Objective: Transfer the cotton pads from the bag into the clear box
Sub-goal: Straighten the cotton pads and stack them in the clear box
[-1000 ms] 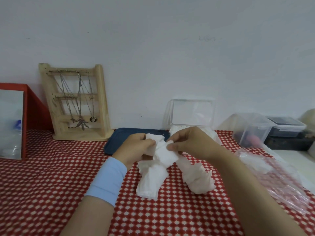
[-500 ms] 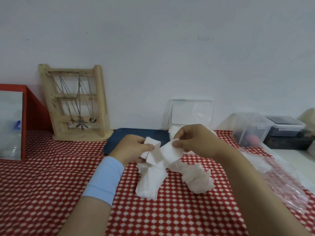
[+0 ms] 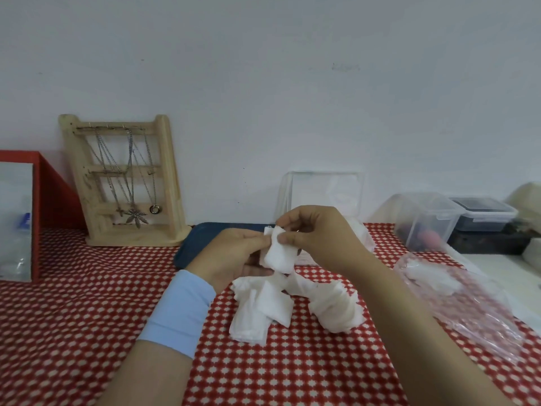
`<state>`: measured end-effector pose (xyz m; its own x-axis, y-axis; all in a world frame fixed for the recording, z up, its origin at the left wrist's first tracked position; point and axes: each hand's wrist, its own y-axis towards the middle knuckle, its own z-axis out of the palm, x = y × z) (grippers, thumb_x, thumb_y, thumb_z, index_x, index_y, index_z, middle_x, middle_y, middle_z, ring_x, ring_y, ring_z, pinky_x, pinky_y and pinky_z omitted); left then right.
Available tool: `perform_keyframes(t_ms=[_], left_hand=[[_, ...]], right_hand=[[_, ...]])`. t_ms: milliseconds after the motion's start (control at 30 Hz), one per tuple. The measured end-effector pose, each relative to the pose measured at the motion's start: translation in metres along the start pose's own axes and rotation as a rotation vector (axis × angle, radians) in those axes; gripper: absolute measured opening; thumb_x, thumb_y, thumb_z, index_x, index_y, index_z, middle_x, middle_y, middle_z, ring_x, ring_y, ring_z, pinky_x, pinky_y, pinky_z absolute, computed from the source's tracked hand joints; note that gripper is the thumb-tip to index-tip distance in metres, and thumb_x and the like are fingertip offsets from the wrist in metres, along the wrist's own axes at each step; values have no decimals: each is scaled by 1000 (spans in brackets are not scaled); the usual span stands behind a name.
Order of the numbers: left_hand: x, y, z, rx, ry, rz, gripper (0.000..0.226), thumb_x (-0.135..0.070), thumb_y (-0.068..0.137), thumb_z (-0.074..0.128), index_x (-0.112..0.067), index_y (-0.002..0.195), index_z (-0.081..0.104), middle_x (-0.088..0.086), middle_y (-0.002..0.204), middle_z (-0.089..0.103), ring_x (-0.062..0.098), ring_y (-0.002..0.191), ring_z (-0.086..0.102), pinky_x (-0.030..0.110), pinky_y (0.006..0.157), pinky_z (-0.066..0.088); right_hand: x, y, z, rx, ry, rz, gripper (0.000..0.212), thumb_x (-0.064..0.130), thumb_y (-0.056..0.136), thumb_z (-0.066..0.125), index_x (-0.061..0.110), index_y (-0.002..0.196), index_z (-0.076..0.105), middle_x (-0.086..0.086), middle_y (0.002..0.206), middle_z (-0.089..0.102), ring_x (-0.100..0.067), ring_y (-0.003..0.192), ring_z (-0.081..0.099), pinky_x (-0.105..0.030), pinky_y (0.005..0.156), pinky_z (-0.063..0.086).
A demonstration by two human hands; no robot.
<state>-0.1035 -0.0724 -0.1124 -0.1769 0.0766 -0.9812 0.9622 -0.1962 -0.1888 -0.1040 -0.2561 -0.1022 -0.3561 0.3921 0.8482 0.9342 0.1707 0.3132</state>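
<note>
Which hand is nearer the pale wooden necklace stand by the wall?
Left. The left hand sits just right of the pale wooden necklace stand; the right hand is farther right, beyond the white cotton pad both pinch.

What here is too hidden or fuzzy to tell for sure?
All in the head view:
1. The clear box: the right hand covers its opening, so its fill is unknown.
2. The bag: crinkled, glary plastic; pads left inside cannot be counted.
3. The cotton pad pinched by both hands: one layer or several, unclear; the left hand hides its edge.
4. The small container: contents blurred.
</note>
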Motion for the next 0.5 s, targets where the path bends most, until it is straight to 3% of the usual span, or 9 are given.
perform_keyframes(t_ms=[133,267,367,433,500], left_hand=[[1,0,-4,63,-96,-46,28,-18,98,63,2,117,68,21,105,76,33,100,75,34,72,63],[1,-1,-4,64,-29,-47,28,-17,98,64,4,116,68,20,102,77,32,96,76,35,71,64],[0,-2,-4,128,-57,-62,34,-27,100,60,1,118,68,20,106,76,31,98,75,37,76,64],[-1,-2,-4,159,-85,-71,39,-34,101,56,-1,118,69,19,108,76,29,99,75,38,79,64],[1,-2,-6,162,22,-42,32,-27,96,65,-3,116,72,15,109,77,26,100,76,37,85,63]], right_hand=[[-2,0,-5,9,-35,-16,22,8,81,83,27,86,74,4,85,75,-15,80,72,-30,77,61],[0,0,-4,54,-48,-39,22,9,80,84,26,92,75,7,83,73,2,70,67,-15,71,56],[0,0,1,57,-95,-37,21,9,80,83,22,95,76,9,84,71,8,62,61,-10,64,50],[-3,0,4,39,-162,-39,23,15,80,84,24,99,75,11,85,70,9,60,57,-9,60,45],[-6,1,5,-25,-289,-53,27,27,80,85,30,103,71,16,90,68,8,66,56,-8,62,42]])
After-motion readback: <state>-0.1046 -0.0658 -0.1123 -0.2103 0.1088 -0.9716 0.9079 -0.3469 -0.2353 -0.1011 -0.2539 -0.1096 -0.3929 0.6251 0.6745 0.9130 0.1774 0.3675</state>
